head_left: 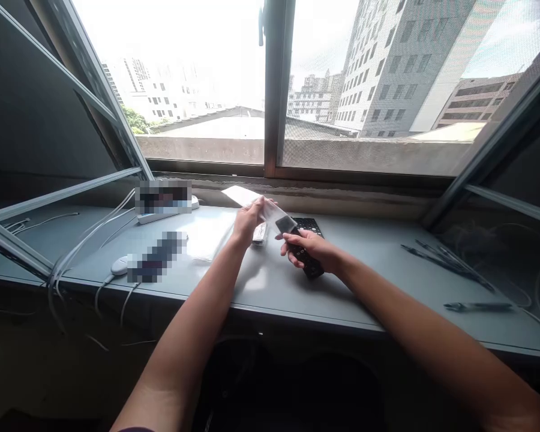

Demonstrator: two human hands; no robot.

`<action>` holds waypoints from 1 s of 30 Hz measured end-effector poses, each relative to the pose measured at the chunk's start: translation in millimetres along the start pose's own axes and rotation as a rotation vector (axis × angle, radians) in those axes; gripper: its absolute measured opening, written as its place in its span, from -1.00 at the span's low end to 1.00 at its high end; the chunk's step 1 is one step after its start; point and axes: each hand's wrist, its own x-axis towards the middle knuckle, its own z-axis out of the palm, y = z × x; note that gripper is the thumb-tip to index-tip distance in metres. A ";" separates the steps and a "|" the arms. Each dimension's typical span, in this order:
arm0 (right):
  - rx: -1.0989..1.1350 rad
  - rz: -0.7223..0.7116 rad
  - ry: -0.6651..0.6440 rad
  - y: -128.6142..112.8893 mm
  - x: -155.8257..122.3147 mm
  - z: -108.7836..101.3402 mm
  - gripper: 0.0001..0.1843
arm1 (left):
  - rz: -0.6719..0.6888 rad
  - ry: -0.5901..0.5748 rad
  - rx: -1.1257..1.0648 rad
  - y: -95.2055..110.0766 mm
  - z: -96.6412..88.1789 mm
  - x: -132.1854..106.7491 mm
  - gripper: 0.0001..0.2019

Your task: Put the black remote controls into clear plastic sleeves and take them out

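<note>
My left hand (249,219) is closed on the upper part of a clear plastic bag (270,210), whose pale flap sticks out to the left. My right hand (310,247) grips a dark remote control (286,224), its far end at or inside the bag's mouth; I cannot tell how deep. Under and behind the right hand, more black remotes with small pale buttons (312,224) lie on the desk, partly covered by the fingers. Below my left hand is a small plastic-wrapped packet (260,234). Beside the left forearm lie shiny clear bags (211,241).
The grey desk (270,291) runs beneath a window. At left are a white power strip (168,213), a white round-ended charger (119,265), blurred-out items and loose cables. Pens or thin dark tools (450,264) and another pen (477,306) lie at right. Metal frames flank both sides.
</note>
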 end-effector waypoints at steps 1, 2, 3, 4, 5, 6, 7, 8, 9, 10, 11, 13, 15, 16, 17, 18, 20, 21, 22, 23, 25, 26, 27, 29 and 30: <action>-0.005 0.003 0.012 -1.3 -0.2 -0.8 -0.57 | 0.003 0.097 -0.050 1.5 -3.6 3.7 -0.66; -0.008 -0.003 0.035 -2.5 -0.4 -1.7 -0.58 | -0.006 0.195 -0.101 3.1 -7.2 7.0 -0.71; -0.009 -0.017 0.064 -3.6 -0.3 -2.6 -0.60 | -0.031 0.293 -0.146 4.6 -10.5 9.8 -0.75; -0.007 -0.036 0.097 -4.7 -0.3 -3.6 -0.62 | -0.059 0.371 -0.180 5.9 -13.4 12.0 -0.78; -0.001 -0.056 0.129 -5.9 -0.2 -4.7 -0.63 | -0.084 0.417 -0.203 6.8 -15.4 13.4 -0.79; 0.014 -0.077 0.161 -7.0 -0.1 -5.8 -0.64 | -0.105 0.429 -0.216 7.1 -16.5 14.2 -0.79; 0.034 -0.099 0.187 -8.2 0.0 -7.0 -0.65 | -0.117 0.410 -0.222 7.1 -16.7 14.2 -0.78; 0.056 -0.116 0.204 -9.3 0.0 -8.1 -0.65 | -0.124 0.375 -0.220 6.7 -15.9 13.7 -0.77; 0.078 -0.128 0.213 -10.3 0.0 -9.2 -0.65 | -0.131 0.334 -0.212 6.1 -14.3 12.7 -0.77; 0.096 -0.138 0.217 -11.2 0.0 -10.2 -0.62 | -0.138 0.297 -0.196 5.5 -12.2 11.3 -0.77; 0.107 -0.142 0.217 -11.8 0.1 -11.0 -0.58 | -0.146 0.265 -0.177 4.9 -9.8 9.8 -0.78; 0.109 -0.139 0.221 -12.4 0.4 -12.2 -0.49 | -0.156 0.190 -0.144 4.4 -5.0 6.8 -0.79; 0.108 -0.145 0.240 -12.4 0.9 -12.9 -0.42 | -0.155 0.116 -0.133 4.7 -1.7 4.5 -0.78; 0.107 -0.155 0.250 -12.4 1.0 -13.2 -0.39 | -0.149 0.095 -0.132 5.1 -0.9 3.8 -0.78; 0.099 -0.163 0.261 -12.4 0.9 -13.5 -0.38 | -0.144 0.084 -0.128 5.5 -0.6 3.4 -0.77; 0.080 -0.163 0.272 -12.4 0.5 -13.9 -0.38 | -0.145 0.079 -0.116 5.7 -0.7 3.2 -0.77; 0.002 -0.135 0.282 -12.1 -0.7 -14.7 -0.40 | -0.157 0.069 -0.073 5.6 -1.7 3.1 -0.74; -0.045 -0.114 0.266 -11.7 -1.6 -15.0 -0.40 | -0.170 0.055 -0.045 5.0 -2.4 3.0 -0.73; -0.086 -0.093 0.235 -11.1 -2.4 -15.0 -0.39 | -0.184 0.034 -0.017 4.1 -3.0 2.9 -0.72; -0.117 -0.077 0.193 -10.4 -3.1 -14.7 -0.38 | -0.197 0.004 0.010 2.9 -3.5 2.7 -0.71; -0.144 -0.060 0.117 -8.7 -4.1 -13.1 -0.35 | -0.218 -0.071 0.050 0.2 -4.0 1.8 -0.71; -0.149 -0.053 0.098 -8.0 -4.4 -12.0 -0.33 | -0.230 -0.107 0.061 -1.2 -4.1 1.3 -0.71; -0.151 -0.048 0.092 -7.6 -4.5 -10.8 -0.32 | -0.244 -0.136 0.068 -2.4 -4.0 0.8 -0.72; -0.151 -0.044 0.098 -7.7 -4.7 -9.0 -0.30 | -0.268 -0.159 0.073 -3.8 -3.5 -0.2 -0.74; -0.148 -0.046 0.104 -8.1 -4.7 -8.6 -0.31 | -0.272 -0.159 0.072 -4.1 -3.2 -0.6 -0.75</action>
